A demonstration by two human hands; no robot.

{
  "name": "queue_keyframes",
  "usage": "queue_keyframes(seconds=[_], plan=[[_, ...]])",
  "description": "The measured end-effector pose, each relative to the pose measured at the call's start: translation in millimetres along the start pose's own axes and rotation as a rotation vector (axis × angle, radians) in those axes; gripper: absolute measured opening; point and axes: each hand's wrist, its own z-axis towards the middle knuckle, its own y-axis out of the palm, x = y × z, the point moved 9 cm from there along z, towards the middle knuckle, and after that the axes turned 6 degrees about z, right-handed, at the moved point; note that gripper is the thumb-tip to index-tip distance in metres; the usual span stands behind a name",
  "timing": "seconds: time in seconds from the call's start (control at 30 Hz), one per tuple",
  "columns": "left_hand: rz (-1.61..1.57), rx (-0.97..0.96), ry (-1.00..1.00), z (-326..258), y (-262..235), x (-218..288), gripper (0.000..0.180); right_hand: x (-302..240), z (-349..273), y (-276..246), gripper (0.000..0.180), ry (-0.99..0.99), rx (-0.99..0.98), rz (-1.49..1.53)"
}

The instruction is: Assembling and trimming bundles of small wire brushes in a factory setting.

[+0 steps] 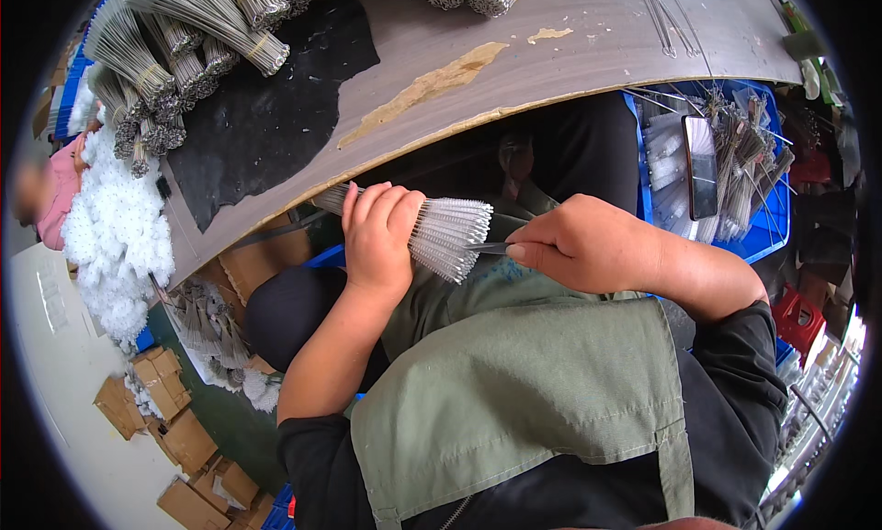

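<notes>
A thick bundle of thin wire brushes (pixel 452 231) with white bristle ends lies over my lap, just below the table edge. My left hand (pixel 381 236) is wrapped round it from above, and the bristle ends fan out toward the right. Pinched in my right hand (pixel 583 245) is a slim pointed metal tool that looks like tweezers (pixel 487 248). Its tip meets the bristle ends on the bundle's right side; whether it grips a single brush is too small to tell. A green apron (pixel 514 383) covers my lap beneath both hands.
Banded bundles of looped wires (pixel 253 34) lie on the table (pixel 459 48), some on a black sheet (pixel 303 89). At right, a blue crate (pixel 776 227) holds brushes and a phone (pixel 701 167). White brushes (pixel 115 227) are heaped at left near another person (pixel 60 195). Cardboard boxes (pixel 190 438) stand lower left.
</notes>
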Motion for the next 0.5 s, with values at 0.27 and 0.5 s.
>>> queue_keyframes(seconds=[0.27, 0.5], plan=[[-0.027, -0.002, -0.025, 0.1, 0.2, -5.2, 0.033, -6.1, -0.6, -7.0, 0.025, -0.071, 0.078, 0.024], [-0.446, -0.013, -0.225, -2.4, 14.8, -26.4, 0.040, -4.2, -2.4, 3.2, 0.036, -0.024, 0.066, 0.374]])
